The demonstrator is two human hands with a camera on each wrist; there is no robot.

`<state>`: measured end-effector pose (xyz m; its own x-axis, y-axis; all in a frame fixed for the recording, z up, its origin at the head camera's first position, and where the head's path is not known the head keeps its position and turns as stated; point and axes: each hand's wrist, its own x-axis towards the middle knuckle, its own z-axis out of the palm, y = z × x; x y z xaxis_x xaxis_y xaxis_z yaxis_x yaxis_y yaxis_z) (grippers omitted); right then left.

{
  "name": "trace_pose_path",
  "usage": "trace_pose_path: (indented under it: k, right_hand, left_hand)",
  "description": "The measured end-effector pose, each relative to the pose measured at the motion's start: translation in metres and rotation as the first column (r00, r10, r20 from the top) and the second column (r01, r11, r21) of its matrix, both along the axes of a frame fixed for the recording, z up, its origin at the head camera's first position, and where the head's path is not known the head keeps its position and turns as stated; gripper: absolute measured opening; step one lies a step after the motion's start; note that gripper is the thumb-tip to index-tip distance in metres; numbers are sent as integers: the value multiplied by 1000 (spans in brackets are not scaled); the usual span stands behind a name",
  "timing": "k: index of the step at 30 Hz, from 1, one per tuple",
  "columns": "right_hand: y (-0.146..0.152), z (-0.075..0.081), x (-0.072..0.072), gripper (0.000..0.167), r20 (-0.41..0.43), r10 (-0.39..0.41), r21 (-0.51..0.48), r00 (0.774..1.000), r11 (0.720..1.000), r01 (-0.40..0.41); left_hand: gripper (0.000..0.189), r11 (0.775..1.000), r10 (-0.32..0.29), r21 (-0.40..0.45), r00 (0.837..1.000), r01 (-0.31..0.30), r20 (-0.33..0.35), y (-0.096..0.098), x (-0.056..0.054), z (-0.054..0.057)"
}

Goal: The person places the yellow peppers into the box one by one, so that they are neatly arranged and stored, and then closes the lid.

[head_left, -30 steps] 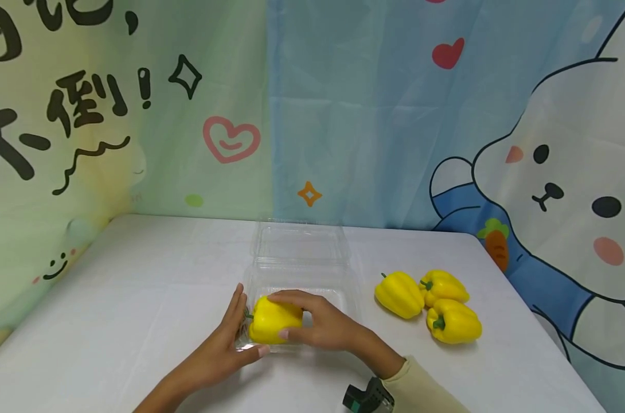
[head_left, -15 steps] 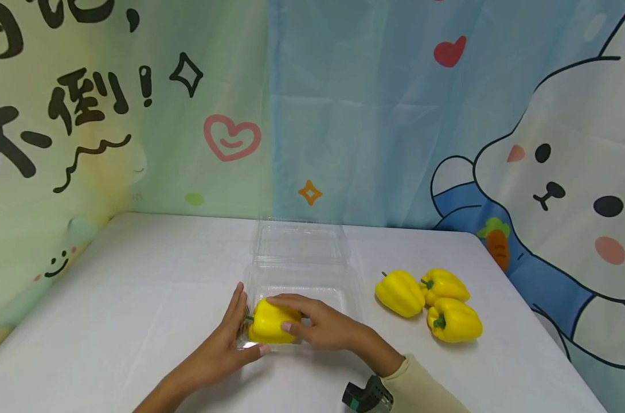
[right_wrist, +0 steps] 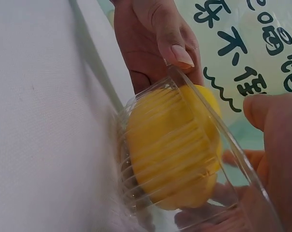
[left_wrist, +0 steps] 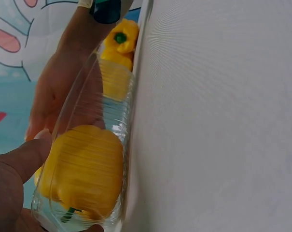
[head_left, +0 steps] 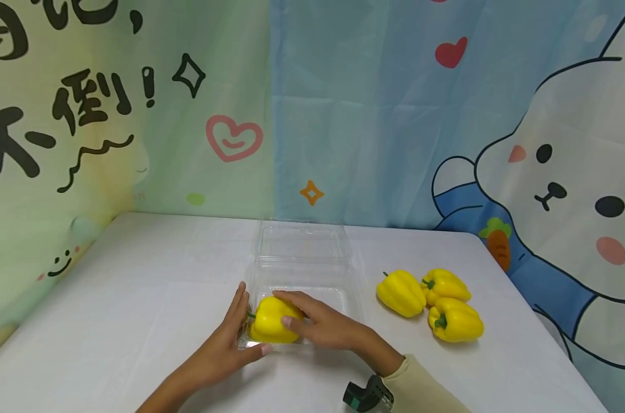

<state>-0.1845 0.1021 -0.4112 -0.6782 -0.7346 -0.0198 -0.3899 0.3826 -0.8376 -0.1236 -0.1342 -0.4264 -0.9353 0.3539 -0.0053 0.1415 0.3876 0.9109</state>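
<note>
A yellow bell pepper lies on its side in the front left of a clear plastic clamshell box, its green stem pointing left. My left hand rests at the box's left side with straight fingers, thumb at the front rim. Over the pepper spreads my right hand, fingertips at its far top edge and thumb in front. In the right wrist view, the right thumb stands apart from the pepper, with the other fingers beyond it. The box wall shows the pepper through it in the left wrist view.
To the right of the box, several more yellow bell peppers sit close together, the front one nearest me. The box lid lies folded back, behind the base. A white-covered table meets a cartoon-printed curtain at the back.
My right hand has loosened slightly, its thumb lifting and its fingertips sliding a little to the right on the pepper. The left hand, box and pepper stay in place; the view shifts slightly.
</note>
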Motion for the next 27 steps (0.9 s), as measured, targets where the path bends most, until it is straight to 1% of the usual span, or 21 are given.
trace_pose_path:
  k: [8,11,15,17,19,24,27]
  right_hand:
    - [1,3,-1,48,-21,-41,-88,999,995,39]
    - [2,5,0,47,-27,-53,-109,998,993,50]
    - [2,7,0,45,-39,-60,-165,997,985,52]
    - [2,7,0,44,-53,-68,-186,996,981,57]
    - [3,11,0,42,-74,-74,-197,994,979,58]
    - [20,21,4,36,-126,-94,-221,988,973,64]
    - [37,25,9,35,-139,-139,-254,981,962,101]
  left_hand:
    - [110,1000,4,-10,1000,-4,-4,2,-3,0]
    - [111,1000,-1,2,1000,1,1,2,-3,0]
    - [111,1000,2,19,1000,-2,8,2,-2,0]
    - [111,999,5,32,1000,-5,13,2,-2,0]
    - [111,1000,15,27,1000,-15,17,2,-2,0]
    - [111,1000,24,-6,1000,-24,17,3,-2,3]
    - [112,1000,20,-5,1000,-20,19,4,-1,5]
